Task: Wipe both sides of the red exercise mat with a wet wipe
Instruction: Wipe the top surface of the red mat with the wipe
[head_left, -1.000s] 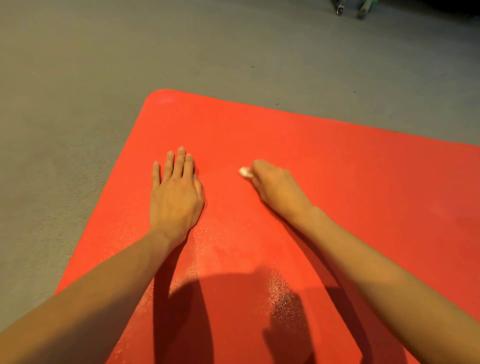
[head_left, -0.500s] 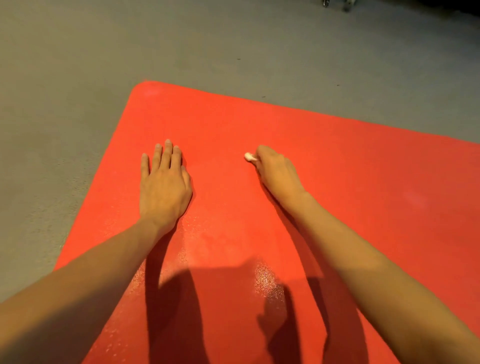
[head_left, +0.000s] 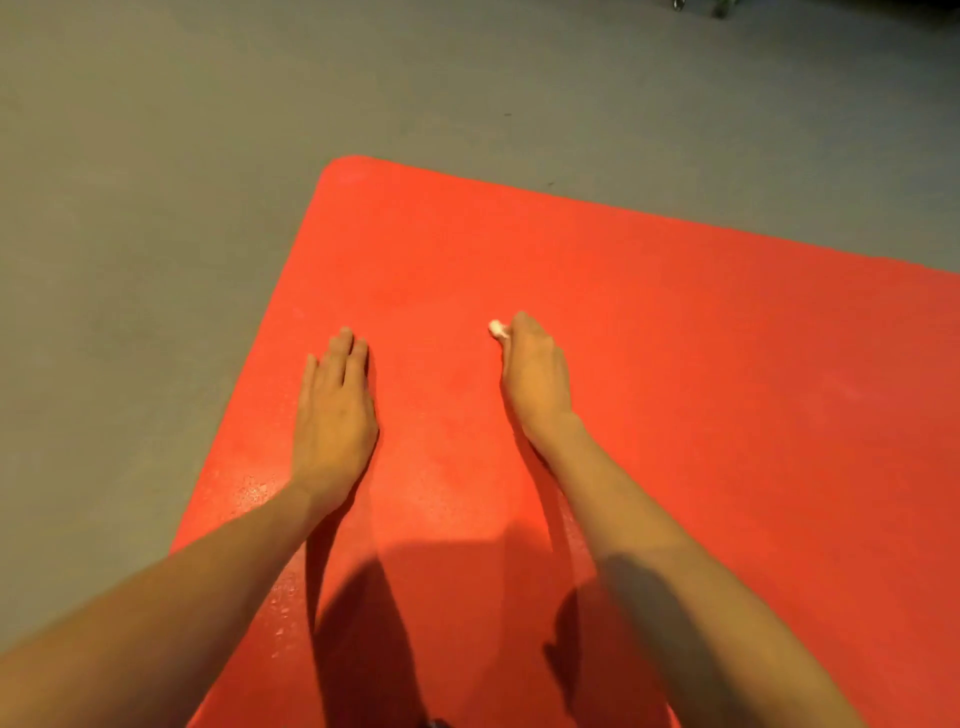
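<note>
The right hand presses a balled wet wipe onto the red mat, fingers curled around it. The left hand lies flat, fingers together, beside it. Most unwiped mat stretches rightward of the wiping hand.

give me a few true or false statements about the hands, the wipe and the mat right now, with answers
1. The left hand lies flat, palm down, on the red mat. True.
2. The wet wipe is in the left hand. False: it is bunched in the grip of the right hand, with only a small white bit showing.
3. The mat lies on a grey floor. True.
4. The mat is rolled up. False: it lies spread flat, one rounded corner in view.
5. Both hands rest off the mat on the floor. False: both are on the mat.
</note>
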